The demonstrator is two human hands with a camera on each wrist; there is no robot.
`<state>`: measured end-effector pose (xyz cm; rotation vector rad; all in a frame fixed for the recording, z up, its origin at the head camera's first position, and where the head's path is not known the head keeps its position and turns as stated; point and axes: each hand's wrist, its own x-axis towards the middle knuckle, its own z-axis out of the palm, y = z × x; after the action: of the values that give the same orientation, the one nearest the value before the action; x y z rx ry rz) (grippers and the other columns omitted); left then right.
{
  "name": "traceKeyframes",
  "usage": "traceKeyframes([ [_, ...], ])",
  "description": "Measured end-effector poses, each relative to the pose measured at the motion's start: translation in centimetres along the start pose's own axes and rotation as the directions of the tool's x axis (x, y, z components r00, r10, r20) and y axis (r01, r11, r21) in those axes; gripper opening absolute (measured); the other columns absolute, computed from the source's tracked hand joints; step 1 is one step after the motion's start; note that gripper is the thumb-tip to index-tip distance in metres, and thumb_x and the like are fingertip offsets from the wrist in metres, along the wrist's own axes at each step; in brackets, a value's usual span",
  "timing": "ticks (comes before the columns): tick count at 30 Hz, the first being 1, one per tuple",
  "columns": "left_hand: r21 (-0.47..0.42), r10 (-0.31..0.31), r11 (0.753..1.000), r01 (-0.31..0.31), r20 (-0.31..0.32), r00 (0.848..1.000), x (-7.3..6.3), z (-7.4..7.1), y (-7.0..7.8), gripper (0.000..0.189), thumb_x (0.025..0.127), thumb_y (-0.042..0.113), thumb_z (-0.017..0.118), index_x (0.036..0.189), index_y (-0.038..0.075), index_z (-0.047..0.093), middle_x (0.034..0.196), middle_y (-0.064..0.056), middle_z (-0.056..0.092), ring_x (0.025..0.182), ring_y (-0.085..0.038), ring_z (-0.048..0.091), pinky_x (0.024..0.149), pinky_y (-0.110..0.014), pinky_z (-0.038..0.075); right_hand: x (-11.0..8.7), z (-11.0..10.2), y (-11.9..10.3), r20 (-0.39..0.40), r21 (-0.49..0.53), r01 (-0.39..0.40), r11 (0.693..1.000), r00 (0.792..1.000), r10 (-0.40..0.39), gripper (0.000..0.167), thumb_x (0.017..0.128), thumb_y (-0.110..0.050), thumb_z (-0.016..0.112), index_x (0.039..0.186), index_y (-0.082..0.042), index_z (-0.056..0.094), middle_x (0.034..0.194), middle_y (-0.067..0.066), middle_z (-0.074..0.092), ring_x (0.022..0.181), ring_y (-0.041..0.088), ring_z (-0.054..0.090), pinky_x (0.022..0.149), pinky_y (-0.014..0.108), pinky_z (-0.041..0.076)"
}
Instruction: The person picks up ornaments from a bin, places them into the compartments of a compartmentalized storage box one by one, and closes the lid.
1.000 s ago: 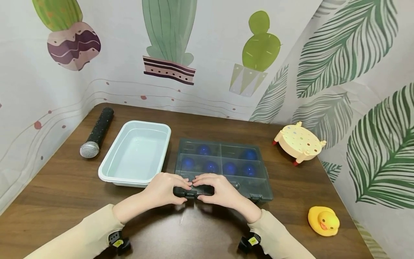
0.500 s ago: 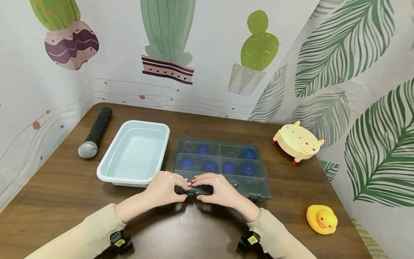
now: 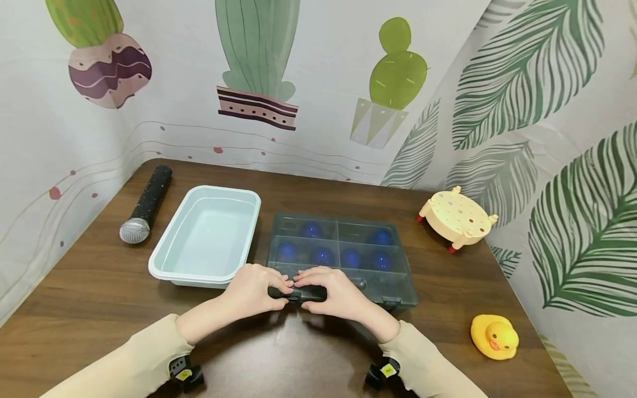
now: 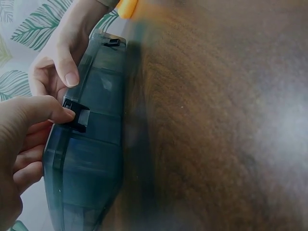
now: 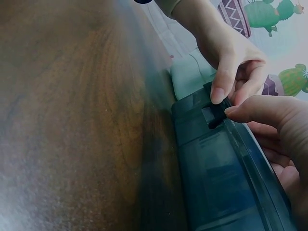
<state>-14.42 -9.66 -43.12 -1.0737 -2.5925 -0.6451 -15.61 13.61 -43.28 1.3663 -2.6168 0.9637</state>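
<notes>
A dark translucent compartment box lies on the table with its lid down. Several blue balls show through the lid. Both hands meet at the near edge, around the left black latch. My left hand grips this edge, fingers on top of the lid and thumb against the latch. From the other side my right hand holds the edge the same way, its thumb right at the latch. A second black latch sits farther right. Something long and dark shows under the lid between the hands.
Left of the box stands a pale blue plastic tub. Beyond it lies a black microphone with a silver head. On the right are a cream toy stool with red-tipped legs and a yellow rubber duck. Patterned cloth hangs behind the table.
The head view has shifted very slightly. Both hands keep their hold at the near edge of the box, and the lid stays down.
</notes>
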Motion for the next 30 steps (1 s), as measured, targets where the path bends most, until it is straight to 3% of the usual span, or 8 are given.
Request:
traceKeyframes([
  [15, 0.004, -0.013, 1.0, 0.013, 0.0, 1.0, 0.19, 0.0, -0.15, 0.017, 0.063, 0.028, 0.086, 0.08, 0.026, 0.082, 0.086, 0.006, 0.077, 0.081, -0.01, 0.073, 0.064, -0.027, 0.056, 0.13, 0.07, -0.17, -0.01, 0.013, -0.006, 1.0, 1.0, 0.006, 0.034, 0.078, -0.017, 0.079, 0.109, -0.007, 0.074, 0.115, 0.005, 0.072, 0.117, 0.022, 0.064, 0.099, 0.037, 0.051],
  [21, 0.009, -0.003, 1.0, 0.003, -0.021, 1.0, 0.4, 0.13, -0.16, 0.017, 0.063, 0.034, 0.088, 0.077, 0.027, 0.081, 0.083, 0.007, 0.077, 0.078, -0.008, 0.073, 0.064, -0.025, 0.056, 0.17, 0.09, -0.3, -0.023, 0.001, 0.004, 1.0, 1.0, -0.004, 0.032, 0.077, -0.016, 0.079, 0.108, -0.007, 0.075, 0.113, 0.006, 0.072, 0.114, 0.022, 0.065, 0.098, 0.036, 0.051],
  [30, 0.018, 0.013, 1.0, -0.012, -0.049, 0.999, 0.25, 0.26, 0.02, 0.017, 0.063, 0.031, 0.088, 0.078, 0.025, 0.082, 0.082, 0.007, 0.077, 0.076, -0.008, 0.072, 0.061, -0.023, 0.054, 0.12, 0.07, -0.25, -0.02, -0.013, 0.009, 1.0, 1.0, -0.01, 0.032, 0.078, -0.017, 0.079, 0.108, -0.007, 0.075, 0.114, 0.005, 0.072, 0.114, 0.021, 0.065, 0.098, 0.036, 0.052],
])
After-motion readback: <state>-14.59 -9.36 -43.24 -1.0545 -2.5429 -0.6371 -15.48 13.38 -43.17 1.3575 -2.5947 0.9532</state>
